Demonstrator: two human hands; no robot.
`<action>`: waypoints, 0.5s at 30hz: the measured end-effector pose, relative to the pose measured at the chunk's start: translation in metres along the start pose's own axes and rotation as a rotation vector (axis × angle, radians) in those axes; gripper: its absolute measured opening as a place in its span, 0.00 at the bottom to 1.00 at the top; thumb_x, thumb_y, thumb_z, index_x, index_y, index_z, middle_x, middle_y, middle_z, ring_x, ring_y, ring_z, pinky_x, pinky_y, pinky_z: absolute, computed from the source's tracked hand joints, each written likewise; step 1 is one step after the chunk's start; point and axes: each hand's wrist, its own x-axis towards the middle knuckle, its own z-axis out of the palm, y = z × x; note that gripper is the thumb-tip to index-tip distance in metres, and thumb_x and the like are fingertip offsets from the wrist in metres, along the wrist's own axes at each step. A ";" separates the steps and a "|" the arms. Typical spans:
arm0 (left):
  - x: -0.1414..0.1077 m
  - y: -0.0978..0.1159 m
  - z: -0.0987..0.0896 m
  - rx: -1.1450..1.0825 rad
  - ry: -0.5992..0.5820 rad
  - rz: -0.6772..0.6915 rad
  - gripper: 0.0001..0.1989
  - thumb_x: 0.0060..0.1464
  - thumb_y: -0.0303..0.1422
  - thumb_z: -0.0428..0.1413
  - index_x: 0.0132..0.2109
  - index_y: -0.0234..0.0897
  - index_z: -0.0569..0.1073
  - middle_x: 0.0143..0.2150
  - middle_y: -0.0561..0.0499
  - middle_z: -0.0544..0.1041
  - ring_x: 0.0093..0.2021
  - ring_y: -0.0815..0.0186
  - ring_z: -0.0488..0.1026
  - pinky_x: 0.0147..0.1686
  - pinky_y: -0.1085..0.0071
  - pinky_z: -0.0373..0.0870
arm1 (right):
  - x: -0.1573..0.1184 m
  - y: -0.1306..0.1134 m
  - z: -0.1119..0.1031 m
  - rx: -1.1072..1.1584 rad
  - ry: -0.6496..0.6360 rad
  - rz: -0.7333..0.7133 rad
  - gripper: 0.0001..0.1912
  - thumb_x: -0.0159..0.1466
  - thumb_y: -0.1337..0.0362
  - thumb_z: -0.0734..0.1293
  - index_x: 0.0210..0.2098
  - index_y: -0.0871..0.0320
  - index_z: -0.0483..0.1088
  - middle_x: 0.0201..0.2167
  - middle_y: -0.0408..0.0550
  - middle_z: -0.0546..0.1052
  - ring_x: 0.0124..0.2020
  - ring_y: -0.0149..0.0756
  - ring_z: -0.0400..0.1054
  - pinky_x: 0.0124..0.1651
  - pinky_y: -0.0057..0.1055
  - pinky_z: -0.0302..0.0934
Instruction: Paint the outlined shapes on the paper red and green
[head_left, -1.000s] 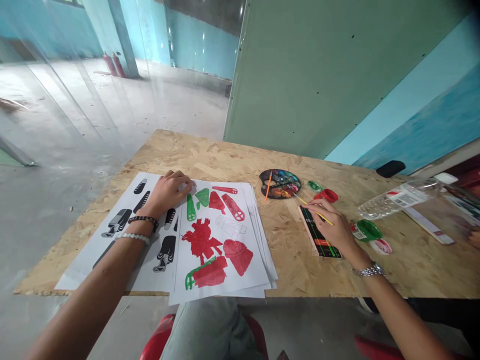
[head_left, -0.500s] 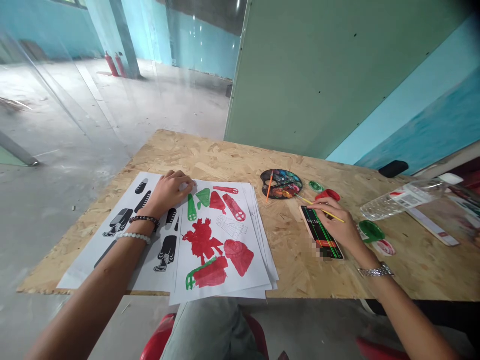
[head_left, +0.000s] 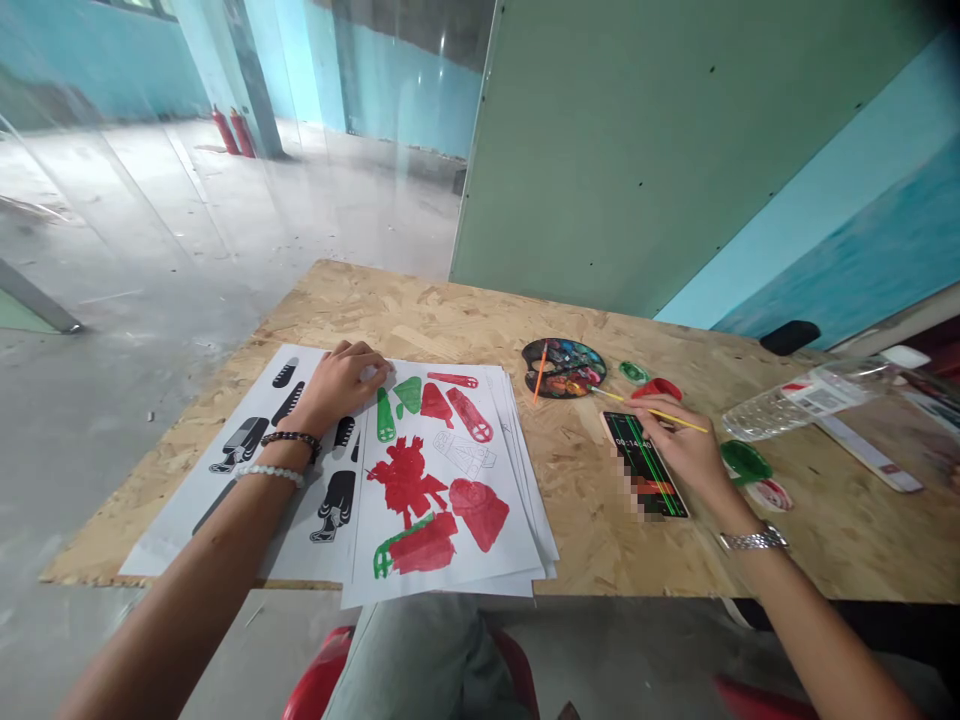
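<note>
My left hand (head_left: 346, 382) rests on the papers, fingers slightly bent and thumb apart, holding nothing. Under and beside it lies a sheet of black printed shapes (head_left: 247, 445). To its right is a sheet with red and green painted shapes (head_left: 469, 505), where one outlined shape is unpainted. My right hand (head_left: 675, 440) is closed on a thin yellow paintbrush (head_left: 679, 420), above a phone (head_left: 637, 460) showing a timer. The brush's tip is at the right edge of a dark paint palette (head_left: 536, 355). An orange brush (head_left: 540, 375) lies across that palette.
A small green paint lid (head_left: 634, 372), a red paint pot (head_left: 657, 389) and a green one (head_left: 746, 461) stand around my right hand. A clear plastic bottle (head_left: 814, 395) lies at the right on the chipboard table (head_left: 397, 300). A green panel (head_left: 637, 150) stands behind the table.
My right hand and the paintbrush have shifted slightly to the right, and the brush's tip now looks green. My left hand has stayed in place.
</note>
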 end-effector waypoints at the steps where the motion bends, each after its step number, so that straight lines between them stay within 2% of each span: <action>1: 0.000 0.000 0.000 0.000 0.000 0.000 0.20 0.69 0.42 0.50 0.48 0.42 0.86 0.53 0.44 0.84 0.53 0.50 0.75 0.58 0.53 0.72 | 0.000 -0.001 0.002 0.014 0.012 0.032 0.14 0.70 0.52 0.70 0.41 0.53 0.86 0.43 0.54 0.87 0.33 0.39 0.79 0.33 0.34 0.74; 3: 0.000 0.001 -0.001 -0.003 0.000 0.001 0.21 0.70 0.42 0.49 0.48 0.42 0.86 0.53 0.44 0.84 0.53 0.50 0.75 0.58 0.52 0.72 | -0.001 -0.002 0.006 0.038 0.033 0.090 0.17 0.69 0.50 0.71 0.44 0.55 0.86 0.38 0.54 0.87 0.25 0.35 0.74 0.23 0.31 0.67; 5: 0.000 0.001 -0.001 -0.006 -0.003 0.000 0.21 0.70 0.43 0.49 0.48 0.42 0.86 0.53 0.44 0.84 0.53 0.50 0.75 0.58 0.52 0.72 | -0.003 -0.002 0.010 0.055 0.051 0.130 0.19 0.68 0.49 0.72 0.45 0.57 0.86 0.32 0.52 0.86 0.21 0.34 0.72 0.20 0.29 0.63; 7: 0.000 0.002 -0.002 -0.006 -0.007 -0.007 0.21 0.70 0.42 0.49 0.48 0.42 0.86 0.53 0.44 0.84 0.53 0.49 0.76 0.58 0.51 0.72 | -0.004 -0.002 0.011 0.062 0.066 0.150 0.20 0.68 0.48 0.72 0.45 0.58 0.86 0.31 0.53 0.86 0.21 0.34 0.71 0.19 0.28 0.62; 11: 0.000 0.004 -0.002 -0.002 -0.014 -0.019 0.20 0.69 0.40 0.50 0.47 0.42 0.86 0.52 0.43 0.84 0.53 0.49 0.76 0.58 0.51 0.72 | -0.007 -0.006 0.009 0.043 0.094 0.145 0.20 0.68 0.48 0.72 0.45 0.58 0.85 0.38 0.56 0.89 0.22 0.34 0.73 0.22 0.30 0.66; 15: -0.001 0.002 -0.001 -0.001 -0.005 -0.010 0.18 0.68 0.39 0.52 0.47 0.42 0.86 0.52 0.43 0.84 0.53 0.49 0.75 0.58 0.52 0.72 | -0.008 -0.011 0.007 0.003 0.079 0.093 0.18 0.69 0.48 0.71 0.42 0.56 0.85 0.37 0.55 0.88 0.23 0.36 0.74 0.25 0.32 0.70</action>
